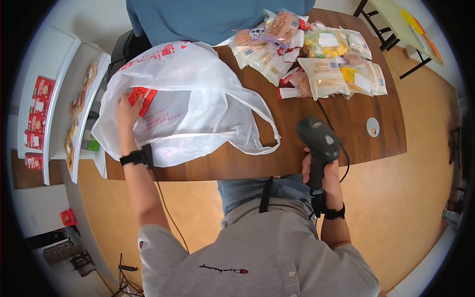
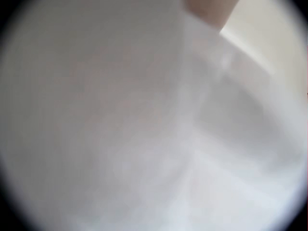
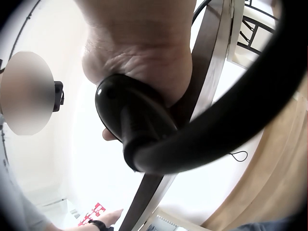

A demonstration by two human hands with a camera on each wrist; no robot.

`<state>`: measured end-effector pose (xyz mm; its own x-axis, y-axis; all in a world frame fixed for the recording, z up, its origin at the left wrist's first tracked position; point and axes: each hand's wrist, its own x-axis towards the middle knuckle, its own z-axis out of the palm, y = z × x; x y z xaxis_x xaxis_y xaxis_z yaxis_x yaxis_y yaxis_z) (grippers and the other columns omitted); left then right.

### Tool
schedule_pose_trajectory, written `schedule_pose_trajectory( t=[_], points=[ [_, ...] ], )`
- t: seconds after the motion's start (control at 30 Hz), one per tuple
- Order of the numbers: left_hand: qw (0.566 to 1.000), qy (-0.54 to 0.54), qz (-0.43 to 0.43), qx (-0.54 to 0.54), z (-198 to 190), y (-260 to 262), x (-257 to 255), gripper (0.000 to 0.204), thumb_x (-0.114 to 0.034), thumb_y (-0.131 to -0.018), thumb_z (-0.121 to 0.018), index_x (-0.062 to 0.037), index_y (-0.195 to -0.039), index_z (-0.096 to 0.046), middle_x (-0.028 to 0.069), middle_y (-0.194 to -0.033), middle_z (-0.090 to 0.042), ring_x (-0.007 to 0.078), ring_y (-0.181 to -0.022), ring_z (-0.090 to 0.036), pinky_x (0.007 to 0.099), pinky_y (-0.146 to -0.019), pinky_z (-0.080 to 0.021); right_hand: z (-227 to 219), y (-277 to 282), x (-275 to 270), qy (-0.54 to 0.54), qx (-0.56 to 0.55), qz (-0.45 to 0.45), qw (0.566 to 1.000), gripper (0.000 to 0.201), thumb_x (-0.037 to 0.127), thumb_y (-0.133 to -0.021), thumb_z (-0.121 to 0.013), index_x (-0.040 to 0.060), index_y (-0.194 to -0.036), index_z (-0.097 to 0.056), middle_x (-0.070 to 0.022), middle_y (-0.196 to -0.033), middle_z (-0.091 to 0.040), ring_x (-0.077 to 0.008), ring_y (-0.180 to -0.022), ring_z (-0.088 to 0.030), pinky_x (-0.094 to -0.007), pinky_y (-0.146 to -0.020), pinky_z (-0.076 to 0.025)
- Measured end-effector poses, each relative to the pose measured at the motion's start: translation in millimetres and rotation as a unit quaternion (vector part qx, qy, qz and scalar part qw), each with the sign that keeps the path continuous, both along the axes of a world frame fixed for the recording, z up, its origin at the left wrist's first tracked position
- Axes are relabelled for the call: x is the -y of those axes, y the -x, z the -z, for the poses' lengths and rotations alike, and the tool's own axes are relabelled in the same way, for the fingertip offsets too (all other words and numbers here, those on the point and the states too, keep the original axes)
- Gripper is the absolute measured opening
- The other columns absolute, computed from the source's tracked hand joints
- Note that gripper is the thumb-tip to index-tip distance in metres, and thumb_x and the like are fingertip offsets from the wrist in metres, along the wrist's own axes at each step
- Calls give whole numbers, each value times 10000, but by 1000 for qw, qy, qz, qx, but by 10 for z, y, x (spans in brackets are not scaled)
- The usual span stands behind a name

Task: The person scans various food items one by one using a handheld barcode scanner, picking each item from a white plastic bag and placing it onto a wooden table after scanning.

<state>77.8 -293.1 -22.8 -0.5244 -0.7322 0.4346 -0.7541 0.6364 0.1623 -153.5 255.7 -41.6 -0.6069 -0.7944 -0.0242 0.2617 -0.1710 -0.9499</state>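
My left hand [image 1: 127, 113] reaches into the mouth of a large white plastic bag [image 1: 193, 128] with red print. Its blurred fingers are right beside a red packet [image 1: 147, 103] inside the bag; I cannot tell whether they grip it. The left wrist view is filled by blurred white plastic [image 2: 120, 120]. Over the table's front edge, my right hand [image 1: 330, 177] grips a black handheld barcode scanner [image 1: 319, 140] by its handle, head pointing away from me. In the right wrist view, the handle's base [image 3: 130, 108] and thick cable show below the palm.
Several clear food packets [image 1: 324, 76] lie piled at the table's back right. A round white sticker [image 1: 372, 127] is on the brown table [image 1: 292, 163]. The scanner's cable [image 1: 348, 161] loops beside it. Shelves with red boxes [image 1: 37, 116] stand left; a blue-covered chair [image 1: 213, 22] is behind the table.
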Motion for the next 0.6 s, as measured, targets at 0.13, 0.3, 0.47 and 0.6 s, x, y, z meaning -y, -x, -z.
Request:
schedule_pose_trajectory(
  t=[0.13,0.3,0.47,0.6],
  points=[
    [999,-20,10,31,137,116,250,598,-418,-736,-805,26,-1102,-645,215,-902,-711,372,-861,-694,401,-783,-536,21,12,-45,32,29,-11,999,868,720,-851,-537,-56,-1239,-498,-96,-798,-623,-149,-590,-623,-248,-531,-493],
    [989,-142,-11,36,-110,24,286,471,-347,-682,-838,39,-917,-705,126,-773,-711,248,-666,-674,395,-614,-510,39,8,-70,43,13,7,999,710,648,-915,-517,-41,-1077,-561,-87,-805,-629,-155,-599,-633,-267,-545,-507],
    [918,-258,-40,-300,-513,-274,-380,264,-145,-893,-714,7,-1096,-641,39,-958,-673,121,-838,-613,261,-750,-500,61,14,-83,42,-4,-7,999,667,623,-946,-483,-32,-992,-596,-80,-770,-637,-149,-589,-643,-265,-529,-498],
    [929,-198,90,-300,-970,-607,-938,132,-54,-961,-600,-3,-1083,-610,32,-943,-657,93,-832,-597,246,-736,-509,80,30,-67,48,1,-26,999,667,629,-938,-496,-25,-1026,-594,-78,-784,-634,-147,-596,-640,-258,-531,-489]
  ],
)
